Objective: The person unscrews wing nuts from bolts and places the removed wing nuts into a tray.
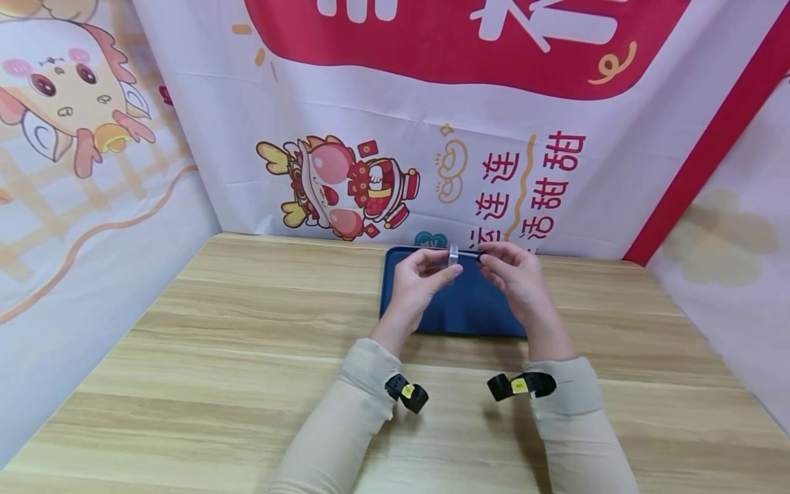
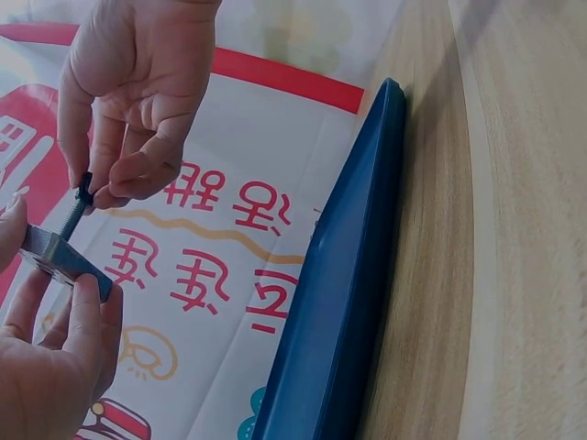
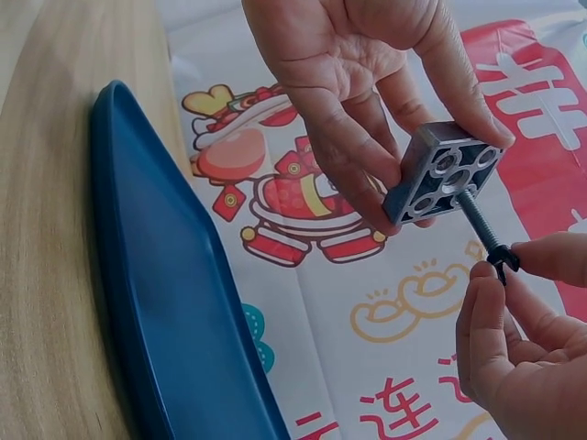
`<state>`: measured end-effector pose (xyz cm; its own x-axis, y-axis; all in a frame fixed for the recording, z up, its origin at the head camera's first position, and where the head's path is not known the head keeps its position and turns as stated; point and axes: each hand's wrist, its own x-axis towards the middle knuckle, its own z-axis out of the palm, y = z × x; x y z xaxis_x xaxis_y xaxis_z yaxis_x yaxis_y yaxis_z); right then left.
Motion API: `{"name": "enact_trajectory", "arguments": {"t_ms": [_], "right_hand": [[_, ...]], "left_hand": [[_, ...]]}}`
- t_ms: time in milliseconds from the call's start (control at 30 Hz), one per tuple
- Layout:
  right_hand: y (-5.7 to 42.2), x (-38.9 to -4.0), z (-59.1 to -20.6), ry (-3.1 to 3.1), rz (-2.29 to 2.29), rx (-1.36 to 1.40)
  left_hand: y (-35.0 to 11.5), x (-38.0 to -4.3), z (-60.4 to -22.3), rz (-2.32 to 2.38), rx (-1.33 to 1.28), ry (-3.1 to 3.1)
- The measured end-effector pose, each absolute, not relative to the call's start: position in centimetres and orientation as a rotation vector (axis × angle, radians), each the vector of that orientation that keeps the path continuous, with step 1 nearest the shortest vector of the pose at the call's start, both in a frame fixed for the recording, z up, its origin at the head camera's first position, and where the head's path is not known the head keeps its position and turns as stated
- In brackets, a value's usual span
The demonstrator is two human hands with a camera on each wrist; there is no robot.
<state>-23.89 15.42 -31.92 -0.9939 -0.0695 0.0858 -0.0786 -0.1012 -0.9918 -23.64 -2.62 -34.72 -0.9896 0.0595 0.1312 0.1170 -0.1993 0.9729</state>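
My left hand (image 1: pixel 415 287) holds a small square metal block (image 3: pixel 447 172) by its edges, between thumb and fingers. The face seen in the right wrist view has round recesses near the corners and one in the middle. A threaded bolt (image 3: pixel 479 220) with a black head stands out from the middle of that face, its tip hidden in the block. The thumb and fingertips of my right hand (image 1: pixel 521 281) pinch the bolt's black head (image 2: pixel 83 192). Both hands are raised over the blue tray (image 1: pixel 472 309).
The shallow blue tray lies at the back of the wooden table (image 1: pixel 247 343), close to a printed cloth backdrop (image 1: pixel 382 89). Another printed cloth (image 1: pixel 92 226) hangs along the left side. Black straps (image 1: pixel 521 385) with small devices circle both sleeves.
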Motion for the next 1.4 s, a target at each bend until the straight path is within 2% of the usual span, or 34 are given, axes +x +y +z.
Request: {"name": "enact_trajectory", "arguments": {"t_ms": [733, 1400], "right_hand": [[15.39, -23.91, -32.23, -2.120, 2.205, 0.224], [15.37, -23.72, -31.55, -2.108, 2.280, -0.006]], "left_hand": [[-2.67, -23.66, -34.79, -2.424, -0.252, -1.921], [-2.55, -23.62, -34.91, -2.400, -0.259, -1.941]]}}
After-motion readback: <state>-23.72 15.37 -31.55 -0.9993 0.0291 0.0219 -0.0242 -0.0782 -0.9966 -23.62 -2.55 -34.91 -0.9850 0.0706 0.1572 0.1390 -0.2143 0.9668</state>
